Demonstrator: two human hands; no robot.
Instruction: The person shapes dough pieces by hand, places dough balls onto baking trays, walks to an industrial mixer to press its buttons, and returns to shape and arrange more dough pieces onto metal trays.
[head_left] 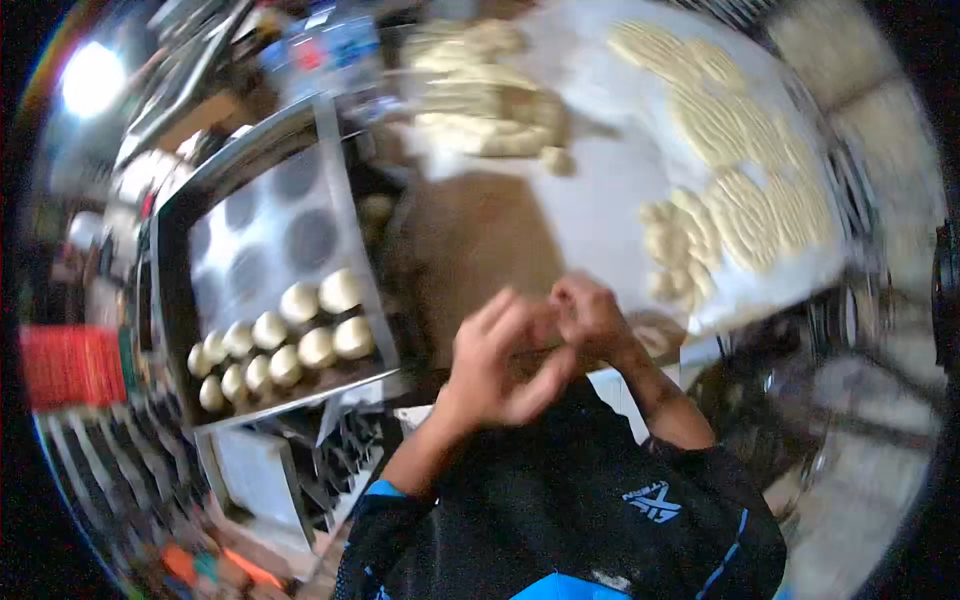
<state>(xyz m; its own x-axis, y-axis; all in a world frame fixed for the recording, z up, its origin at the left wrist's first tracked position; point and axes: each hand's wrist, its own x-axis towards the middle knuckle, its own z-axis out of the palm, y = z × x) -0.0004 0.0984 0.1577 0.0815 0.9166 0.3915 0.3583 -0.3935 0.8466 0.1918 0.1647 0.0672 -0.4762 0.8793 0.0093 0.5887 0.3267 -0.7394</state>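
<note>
Over the near edge of the worktable (pixel 610 215), my left hand (pixel 500 365) is open, its fingers and thumb apart and slightly blurred. Close beside it, my right hand (pixel 592 318) is closed with the fingers curled in. Whatever it may hold is hidden. A brown patch of the work surface (pixel 490 240) lies just beyond both hands. To the left, a dark rectangular tray (pixel 341 185) carries two rows of pale round dough balls (pixel 316 349) along its near side. Small dough pieces (pixel 680 240) lie to the right of my right hand.
A blurred heap of dough (pixel 485 110) sits at the table's far side. Long ridged dough strips (pixel 745 215) spread along the right. Beyond the tray is a bluish plastic package (pixel 325 55). A red crate (pixel 75 365) stands far left, and tiled floor (pixel 895 150) shows at right.
</note>
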